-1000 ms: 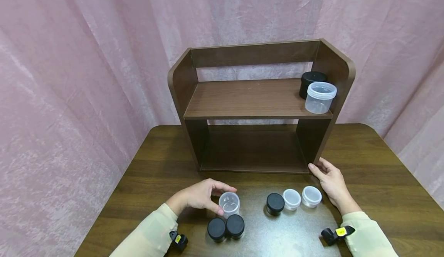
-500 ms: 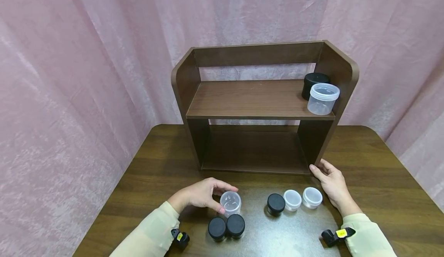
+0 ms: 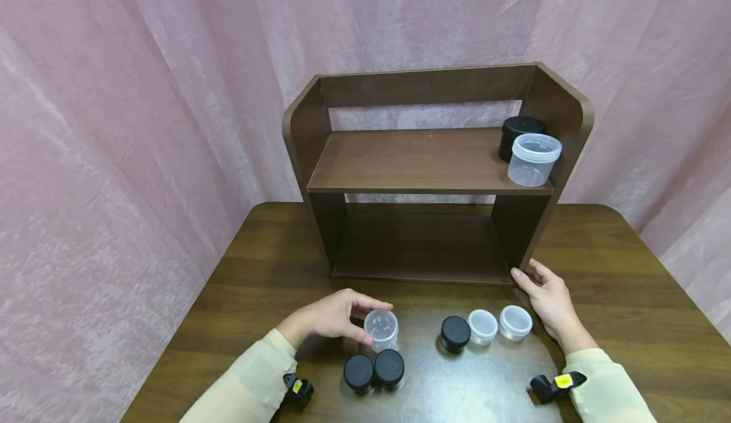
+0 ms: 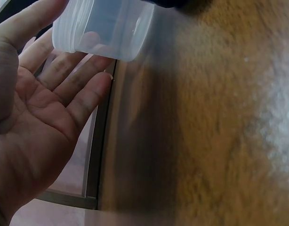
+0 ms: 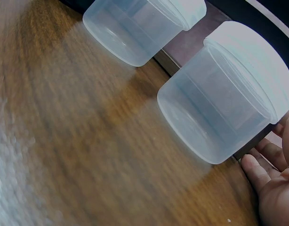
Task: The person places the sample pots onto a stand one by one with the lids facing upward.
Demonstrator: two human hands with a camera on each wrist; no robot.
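Note:
My left hand (image 3: 334, 316) holds a clear plastic jar (image 3: 381, 326) between thumb and fingers, low over the table. In the left wrist view, the fingers (image 4: 83, 77) lie behind the jar's wall. Two black-lidded jars (image 3: 358, 372) stand just in front of it. My right hand (image 3: 549, 305) rests by the lower right corner of a brown wooden shelf (image 3: 425, 189), thumb at its front edge, other fingers along the outer side. Nearest to this hand stands a jar with a white lid (image 3: 516, 323), beside another white-lidded jar (image 3: 482, 326) and a black-lidded jar (image 3: 455, 333).
On the upper shelf board, at the right end, a larger clear jar (image 3: 532, 164) stands before a black jar (image 3: 514, 132). The wooden table (image 3: 251, 271) extends on both sides of the shelf. A pink curtain (image 3: 171, 93) hangs behind.
The view has shifted slightly. The left hand keeps its hold on the clear jar and the right hand stays at the shelf corner, with little visible movement of either.

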